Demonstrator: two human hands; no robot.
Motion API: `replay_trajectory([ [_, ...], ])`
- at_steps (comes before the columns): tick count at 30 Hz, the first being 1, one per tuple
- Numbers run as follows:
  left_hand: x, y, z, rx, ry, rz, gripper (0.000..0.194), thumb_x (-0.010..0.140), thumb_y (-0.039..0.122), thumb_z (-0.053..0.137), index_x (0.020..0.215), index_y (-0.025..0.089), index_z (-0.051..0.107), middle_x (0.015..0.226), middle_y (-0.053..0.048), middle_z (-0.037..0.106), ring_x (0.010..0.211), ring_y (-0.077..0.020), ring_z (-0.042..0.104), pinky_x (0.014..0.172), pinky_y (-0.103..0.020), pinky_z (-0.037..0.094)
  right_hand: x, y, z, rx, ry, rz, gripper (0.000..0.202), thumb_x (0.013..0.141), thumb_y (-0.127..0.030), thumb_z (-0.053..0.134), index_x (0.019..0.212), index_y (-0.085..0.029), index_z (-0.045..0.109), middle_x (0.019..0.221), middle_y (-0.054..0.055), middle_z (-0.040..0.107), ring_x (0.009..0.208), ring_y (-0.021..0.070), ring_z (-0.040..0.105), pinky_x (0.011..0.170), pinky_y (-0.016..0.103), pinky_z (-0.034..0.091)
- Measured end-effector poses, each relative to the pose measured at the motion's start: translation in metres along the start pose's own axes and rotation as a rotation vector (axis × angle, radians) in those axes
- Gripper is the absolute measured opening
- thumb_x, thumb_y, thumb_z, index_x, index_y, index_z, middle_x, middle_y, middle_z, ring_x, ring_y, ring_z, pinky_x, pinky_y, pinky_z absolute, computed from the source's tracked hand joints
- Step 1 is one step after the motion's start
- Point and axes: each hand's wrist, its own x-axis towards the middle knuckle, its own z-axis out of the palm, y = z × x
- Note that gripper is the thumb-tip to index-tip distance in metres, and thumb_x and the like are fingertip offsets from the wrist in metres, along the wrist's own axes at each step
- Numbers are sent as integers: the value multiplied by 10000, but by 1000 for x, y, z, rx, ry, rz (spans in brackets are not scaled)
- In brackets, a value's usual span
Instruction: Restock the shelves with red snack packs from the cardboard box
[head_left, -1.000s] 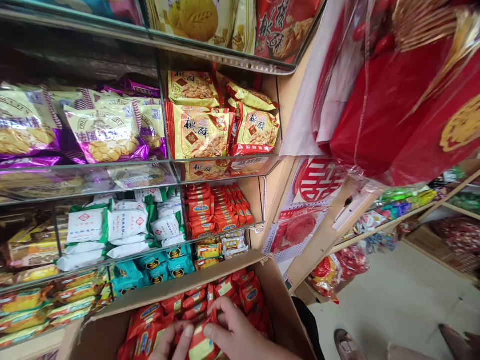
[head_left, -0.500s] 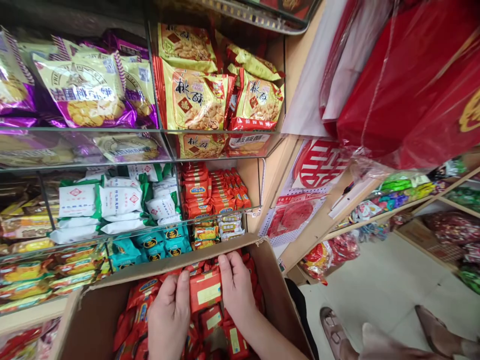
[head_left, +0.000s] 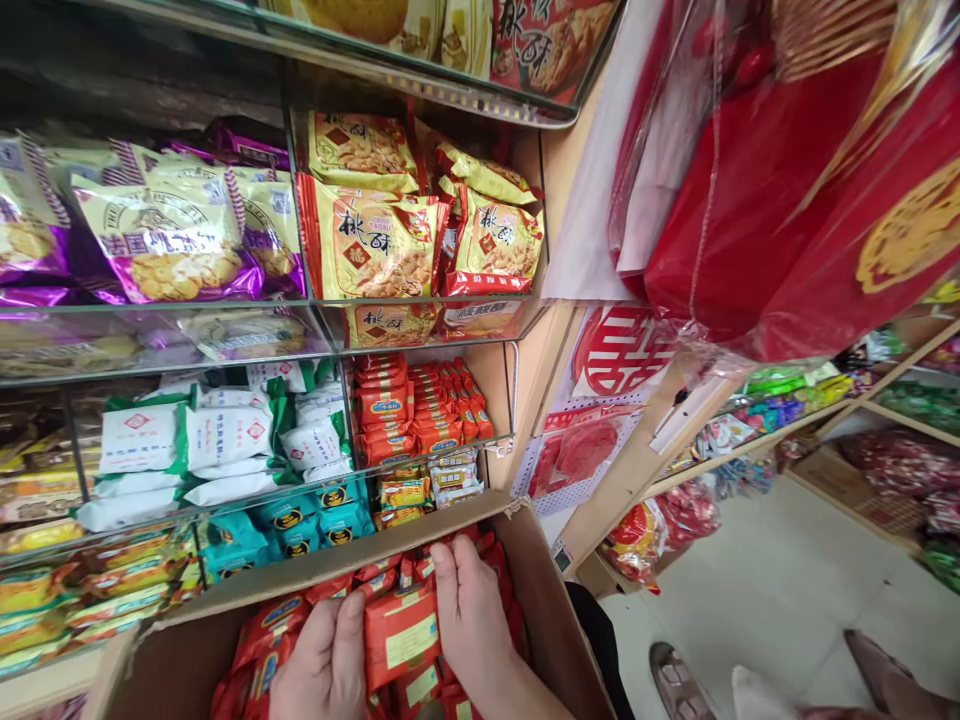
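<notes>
A red packet with a pale yellow label (head_left: 402, 634) is held between my two hands, above an open cardboard box (head_left: 551, 590). My left hand (head_left: 321, 660) presses its left edge with thumb and fingers closed. On the packet's right edge, my right hand (head_left: 474, 620) grips in the same way. Under and around them, many similar red packets (head_left: 268, 628) fill the box, some with blue and yellow print. My fingertips behind the packet are hidden.
Glass-fronted shelves hold white packets (head_left: 229, 432), teal packets (head_left: 341, 512) and red packets (head_left: 386, 400). Red wrapped goods (head_left: 757, 210) hang at upper right. A person's sandalled foot (head_left: 675, 680) is on the floor at lower right, near low shelves of bagged goods.
The view has tilted up, so shelves and hanging goods appear lower. Both hands still hold the red packet and appear slightly lower and further left.
</notes>
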Motion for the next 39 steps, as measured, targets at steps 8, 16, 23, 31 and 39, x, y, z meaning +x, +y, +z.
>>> replay_trajectory([
  [8, 9, -21, 8, -2, -96, 65, 282, 797, 447, 405, 719, 227, 563, 658, -12, 653, 599, -160, 619, 565, -227, 490, 9, 0, -16, -28, -7, -52, 367, 917, -380, 231, 727, -194, 482, 600, 34, 586, 563, 169, 571, 506, 236, 346],
  [16, -4, 3, 3, -78, -266, 263, 698, 620, 328, 664, 1261, 207, 417, 1264, -128, 516, 1144, -301, 487, 933, -432, 420, 13, -35, -27, -191, -39, -239, 366, 915, -367, 270, 699, -180, 500, 532, 12, 558, 461, 134, 518, 449, 228, 280],
  [23, -6, 20, -5, -724, -292, -289, 660, 545, 282, 742, 1141, 276, 458, 1197, -50, 572, 1052, -242, 564, 869, -324, 485, 3, -34, -38, 242, -75, 9, 260, 878, -373, 379, 807, -180, 538, 684, 12, 597, 642, 128, 563, 571, 211, 415],
  [31, -11, 29, -11, -872, -394, -405, 587, 535, 256, 768, 1067, 269, 519, 1142, -16, 613, 1003, -202, 589, 785, -217, 517, 0, -7, -20, 642, -343, 233, 268, 819, -430, 478, 756, -177, 541, 666, -22, 542, 598, 102, 514, 499, 185, 397],
  [39, -11, 7, 0, -1111, -174, -787, 586, 392, 272, 838, 902, 256, 549, 816, 44, 697, 815, -167, 654, 670, -197, 533, -22, 5, 10, 957, -342, 453, 380, 623, -436, 696, 820, -180, 495, 700, -23, 550, 473, 67, 456, 383, 166, 354],
])
